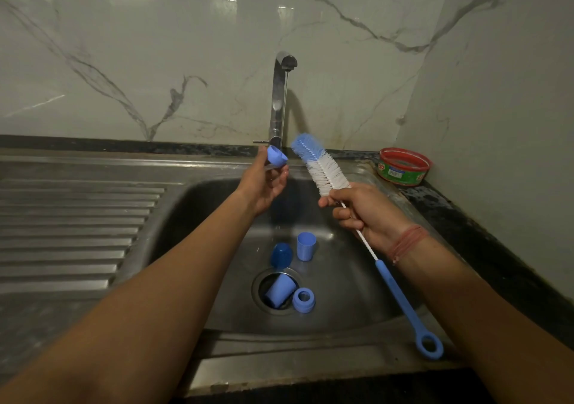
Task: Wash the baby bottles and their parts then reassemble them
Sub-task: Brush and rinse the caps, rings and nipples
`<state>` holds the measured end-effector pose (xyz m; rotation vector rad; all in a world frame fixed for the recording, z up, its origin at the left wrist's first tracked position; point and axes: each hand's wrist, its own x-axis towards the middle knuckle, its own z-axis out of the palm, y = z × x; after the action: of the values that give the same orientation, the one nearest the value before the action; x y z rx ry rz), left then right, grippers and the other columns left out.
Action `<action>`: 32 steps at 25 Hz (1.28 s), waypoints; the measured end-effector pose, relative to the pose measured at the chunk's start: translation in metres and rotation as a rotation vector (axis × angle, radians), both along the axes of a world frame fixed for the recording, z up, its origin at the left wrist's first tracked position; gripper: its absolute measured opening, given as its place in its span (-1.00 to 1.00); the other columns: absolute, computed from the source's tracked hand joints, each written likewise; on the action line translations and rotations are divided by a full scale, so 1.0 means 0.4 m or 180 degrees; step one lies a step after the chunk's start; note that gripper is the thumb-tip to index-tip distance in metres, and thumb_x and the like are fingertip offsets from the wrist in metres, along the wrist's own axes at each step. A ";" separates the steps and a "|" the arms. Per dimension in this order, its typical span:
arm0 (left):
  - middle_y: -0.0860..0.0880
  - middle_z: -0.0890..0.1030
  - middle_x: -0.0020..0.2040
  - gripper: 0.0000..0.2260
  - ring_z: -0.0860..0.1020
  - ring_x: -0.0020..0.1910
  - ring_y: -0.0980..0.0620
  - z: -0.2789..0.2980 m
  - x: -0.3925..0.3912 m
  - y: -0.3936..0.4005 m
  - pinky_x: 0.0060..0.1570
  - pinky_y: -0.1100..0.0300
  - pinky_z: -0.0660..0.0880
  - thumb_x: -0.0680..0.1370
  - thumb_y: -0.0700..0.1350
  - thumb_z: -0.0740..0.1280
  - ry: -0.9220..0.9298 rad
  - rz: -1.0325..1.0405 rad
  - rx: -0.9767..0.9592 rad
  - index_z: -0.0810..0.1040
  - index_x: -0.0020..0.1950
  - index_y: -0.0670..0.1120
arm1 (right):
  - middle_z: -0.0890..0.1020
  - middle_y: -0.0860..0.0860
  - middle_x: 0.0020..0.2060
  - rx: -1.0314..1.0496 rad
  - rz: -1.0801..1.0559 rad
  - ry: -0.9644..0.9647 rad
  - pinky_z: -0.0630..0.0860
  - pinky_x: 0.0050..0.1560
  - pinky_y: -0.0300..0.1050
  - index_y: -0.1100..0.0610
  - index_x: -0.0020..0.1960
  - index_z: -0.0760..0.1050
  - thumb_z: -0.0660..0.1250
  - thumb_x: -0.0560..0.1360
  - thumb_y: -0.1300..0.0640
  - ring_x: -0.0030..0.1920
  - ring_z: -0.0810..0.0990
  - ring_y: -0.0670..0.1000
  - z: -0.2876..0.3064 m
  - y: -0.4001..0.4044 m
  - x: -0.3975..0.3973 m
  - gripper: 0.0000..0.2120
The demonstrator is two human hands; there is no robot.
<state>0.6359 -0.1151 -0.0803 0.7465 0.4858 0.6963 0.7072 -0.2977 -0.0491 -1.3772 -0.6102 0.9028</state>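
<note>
Left hand (264, 186) up under the tap (281, 93), fingers pinching a small blue cap (276, 156) right in the thin stream. Right hand (363, 209) is wrapped round the wire stem of the brush (323, 167), bristles tilted up just beside the cap, not touching it.

Down in the sink (357, 279), four more blue parts wait: a dome (281, 254) and a cup (306, 246) standing near each other, another cup (279, 290) lying tipped in the drain (261, 298), a ring (303, 300) at its edge.

The risks, as I judge them: that cap is wet and held only at the fingertips, so a firm push from the bristles could flip it out and drop it into the basin. The tipped cup sits in the drain opening and may block the outflow. The brush's long handle hangs out over the front rim; a swing could knock it there.

Room to move looks good. The basin is wide, the ribbed drainer (77, 217) lies to the left, and the red tub (403, 166) sits well apart on the surface at right.
</note>
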 end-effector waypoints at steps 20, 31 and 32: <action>-0.05 0.48 -0.28 -0.58 0.38 -0.38 0.09 0.028 -0.025 -0.002 -0.34 0.24 0.35 0.66 0.20 0.08 0.0268 -0.0038 0.1015 0.53 -0.01 -0.10 | 0.55 0.11 -0.28 0.0012 -0.0052 -0.0054 0.14 -0.69 -0.38 0.27 0.24 0.36 0.09 0.58 0.37 -0.60 0.31 -0.17 0.000 -0.001 -0.004 -0.75; -0.11 0.63 -0.07 -0.61 0.61 -0.25 0.08 0.047 -0.098 -0.023 -0.21 0.27 0.62 0.52 0.16 0.31 0.0501 -0.1701 0.1114 0.58 0.18 -0.10 | 0.55 0.12 -0.29 0.0040 -0.0171 -0.0113 0.13 -0.69 -0.36 0.25 0.14 0.39 0.08 0.57 0.38 -0.60 0.31 -0.16 -0.002 -0.004 -0.007 -0.80; -0.11 0.63 -0.05 -0.65 0.62 -0.21 0.07 0.049 -0.089 -0.013 -0.16 0.25 0.62 0.53 0.13 0.34 0.0656 -0.1593 0.1186 0.58 0.17 -0.08 | 0.54 0.13 -0.29 0.0036 -0.0168 -0.0113 0.13 -0.69 -0.36 0.24 0.14 0.38 0.08 0.57 0.38 -0.60 0.31 -0.16 -0.004 -0.003 -0.007 -0.79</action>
<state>0.6002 -0.1202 -0.0607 1.2461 0.3355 0.2389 0.7043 -0.2990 -0.0505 -1.3955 -0.6023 0.8332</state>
